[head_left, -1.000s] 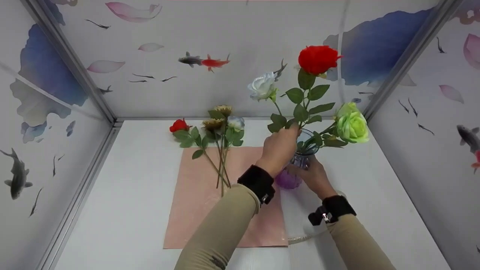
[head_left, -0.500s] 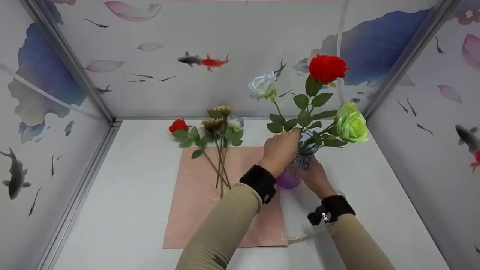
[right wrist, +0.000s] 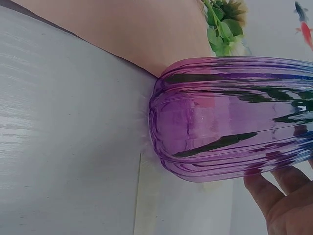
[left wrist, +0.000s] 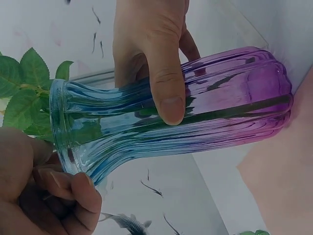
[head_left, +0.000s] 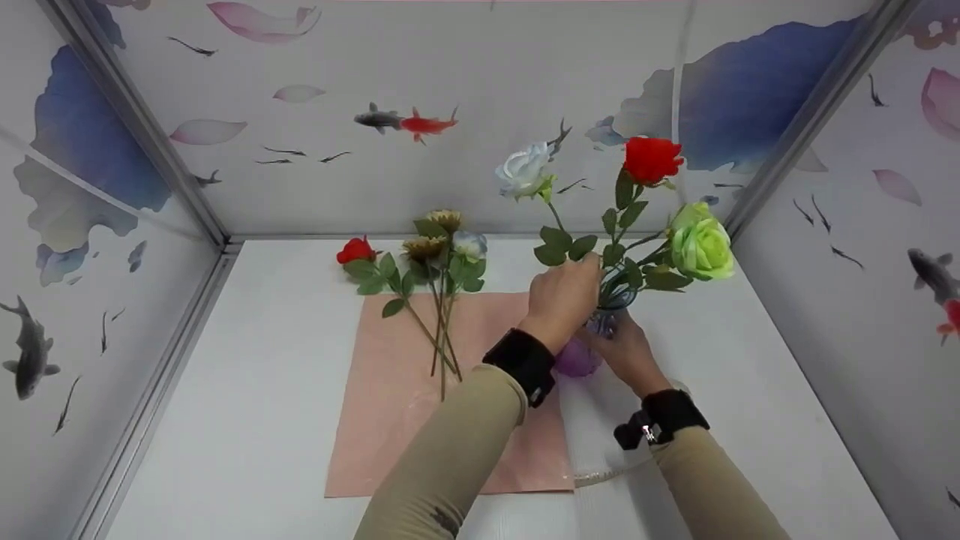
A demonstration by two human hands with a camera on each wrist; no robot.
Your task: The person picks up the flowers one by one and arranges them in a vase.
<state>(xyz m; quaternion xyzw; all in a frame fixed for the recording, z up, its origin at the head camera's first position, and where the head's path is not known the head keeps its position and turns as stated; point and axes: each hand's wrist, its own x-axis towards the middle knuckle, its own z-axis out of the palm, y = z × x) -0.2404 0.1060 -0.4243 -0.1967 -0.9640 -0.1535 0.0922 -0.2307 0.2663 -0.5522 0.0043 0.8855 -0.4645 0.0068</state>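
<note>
A ribbed glass vase, blue at the neck and purple at the base, stands upright beside the pink sheet. My right hand grips its side; in the left wrist view the thumb lies along the glass. At the rim, my left hand has curled fingers and holds the red rose by its stem, though the grip itself is hidden. A pale blue-white rose leans left from the vase and a green rose leans right. Dark stems show through the glass in the right wrist view.
Left of the vase lie a small red rose, two brownish flowers and a pale blue flower, their stems crossing on the pink sheet. Printed panels wall the white table at the back and sides.
The red rose has come down toward the vase and turned, its bloom lower than before. My left hand has shifted very slightly; my right hand has stayed on the vase.
</note>
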